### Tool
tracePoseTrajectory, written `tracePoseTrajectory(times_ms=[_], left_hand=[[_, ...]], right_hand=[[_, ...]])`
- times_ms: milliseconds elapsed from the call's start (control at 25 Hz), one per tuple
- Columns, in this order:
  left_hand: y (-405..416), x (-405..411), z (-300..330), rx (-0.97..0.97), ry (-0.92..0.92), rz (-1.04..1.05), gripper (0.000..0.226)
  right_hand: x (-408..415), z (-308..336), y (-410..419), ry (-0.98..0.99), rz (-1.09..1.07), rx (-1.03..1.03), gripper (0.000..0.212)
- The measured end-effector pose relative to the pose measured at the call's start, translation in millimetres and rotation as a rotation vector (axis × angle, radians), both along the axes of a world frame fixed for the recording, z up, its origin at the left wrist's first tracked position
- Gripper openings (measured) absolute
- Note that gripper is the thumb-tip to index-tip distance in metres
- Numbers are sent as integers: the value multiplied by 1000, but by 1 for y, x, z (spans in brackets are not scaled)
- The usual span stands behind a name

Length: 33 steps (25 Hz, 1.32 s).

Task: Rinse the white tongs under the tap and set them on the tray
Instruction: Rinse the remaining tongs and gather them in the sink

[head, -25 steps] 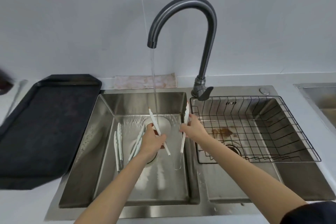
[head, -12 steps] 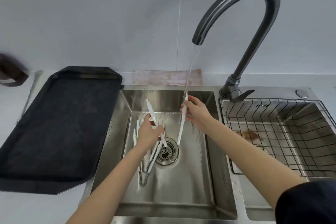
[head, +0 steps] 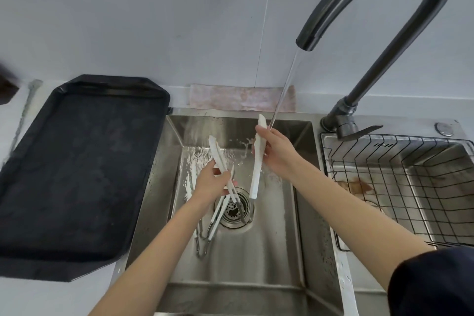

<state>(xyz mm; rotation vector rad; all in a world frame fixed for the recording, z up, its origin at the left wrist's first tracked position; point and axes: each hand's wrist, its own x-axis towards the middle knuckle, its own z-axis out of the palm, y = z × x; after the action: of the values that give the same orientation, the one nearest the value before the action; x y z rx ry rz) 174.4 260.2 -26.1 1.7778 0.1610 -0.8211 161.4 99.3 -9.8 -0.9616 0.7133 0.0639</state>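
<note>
I hold one pair of white tongs point(head: 256, 169) spread wide above the left sink basin point(head: 279, 246). My left hand point(head: 211, 183) grips its left arm, and my right hand point(head: 275, 152) grips its right arm near the tip. Water runs from the dark curved tap point(head: 379, 7) and strikes the right arm and my right fingers. The tongs' metal hinge hangs over the drain point(head: 234, 209). More white tongs point(head: 214, 218) lie on the basin floor below my left hand. The black tray point(head: 74, 169) sits on the counter to the left of the sink.
A black wire rack point(head: 400, 187) fills the right basin, with a brown scrap beneath it. A pinkish cloth point(head: 238, 100) lies along the wall behind the sink. A thin metal rod point(head: 23, 115) rests on the counter left of the tray.
The view has shifted left and closer, so the tray shows more fully. My right hand has lifted its tong arm up into the water stream; my left hand keeps its grip.
</note>
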Motion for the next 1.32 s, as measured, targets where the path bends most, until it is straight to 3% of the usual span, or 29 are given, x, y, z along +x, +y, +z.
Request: tracePoseTrajectory(times_ms=[320,520,600,720,840,1000,1320], left_hand=[[-5,-6,0,-59,47,6,37],[-7,-7,-1,-58,60,12,39],[-7,-7,-2,-67,70,21,37],[-9,-7,-1,-93,85,27,35],[-12,-8,1,-155,115,37,37],[-17,-9,7,-247,135,56,25],[-34,-7,18,-362,102,14,25]], right_hand=[[8,14,7,209,-112,72,46],[1,14,2,-24,-87,208,22],[-2,11,-2,-142,2,166,22],[-5,12,-2,-147,89,24,22],[-3,12,1,-28,44,-166,16],[-5,-3,-5,213,-101,-338,29],[-41,-27,-11,287,-266,90,50]])
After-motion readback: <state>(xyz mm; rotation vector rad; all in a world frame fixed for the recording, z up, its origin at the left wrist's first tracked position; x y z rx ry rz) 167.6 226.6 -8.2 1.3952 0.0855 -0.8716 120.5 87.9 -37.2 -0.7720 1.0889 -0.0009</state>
